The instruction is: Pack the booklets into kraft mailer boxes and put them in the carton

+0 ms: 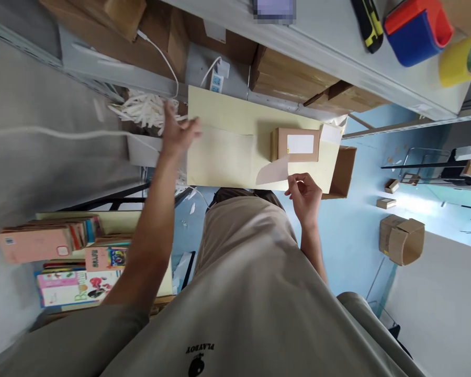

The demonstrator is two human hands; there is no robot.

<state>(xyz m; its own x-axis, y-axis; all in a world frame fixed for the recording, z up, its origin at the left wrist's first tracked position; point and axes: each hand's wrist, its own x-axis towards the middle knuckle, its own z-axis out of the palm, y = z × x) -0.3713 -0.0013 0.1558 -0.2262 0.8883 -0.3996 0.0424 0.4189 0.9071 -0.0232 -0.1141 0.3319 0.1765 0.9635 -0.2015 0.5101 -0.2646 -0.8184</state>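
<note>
Between the thumb and fingers of my right hand (305,196), a pale piece of paper (273,172) is pinched by its edge; it hangs over the front of the cream-coloured table (220,107). My left hand (178,133) is raised near the table's left end, fingers spread and somewhat blurred, with nothing in it. A brown cardboard box (281,145) with a white label (300,144) lies just beyond the held paper. To its left, a pale translucent sheet (227,157) rests flat on the table. What is printed on the held paper cannot be made out.
White paper strips (147,111) are heaped beyond my left hand, near a power strip (216,82). The shelf above carries a box cutter (368,26), a tape dispenser (418,34) and yellow tape (457,63). An open carton (343,173) adjoins the table's right end; books (35,243) are stacked lower left.
</note>
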